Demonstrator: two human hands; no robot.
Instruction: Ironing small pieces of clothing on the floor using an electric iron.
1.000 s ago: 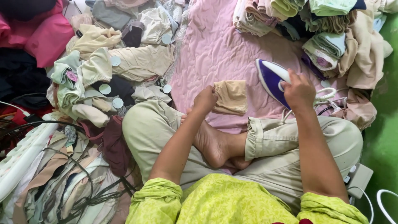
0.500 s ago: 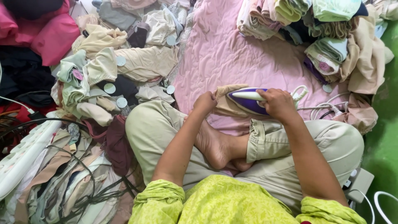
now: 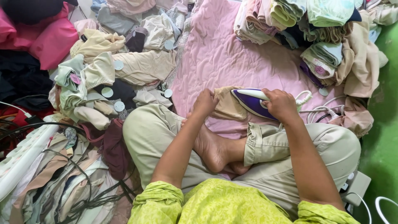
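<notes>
Iron (image 3: 253, 102) shifted slightly right on beige cloth (image 3: 227, 104) | right hand (image 3: 281, 103) clamped on its handle | left hand (image 3: 205, 103) pinning cloth's left edge

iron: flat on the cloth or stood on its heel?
Flat. The purple iron lies soleplate-down across the beige cloth; the right hand grips its handle, and the left hand pins the cloth's edge.

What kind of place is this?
Probably a home workspace for pressing garments: a person sits cross-legged on a pink quilt, the right hand on an iron, among piles of folded clothes.
</notes>
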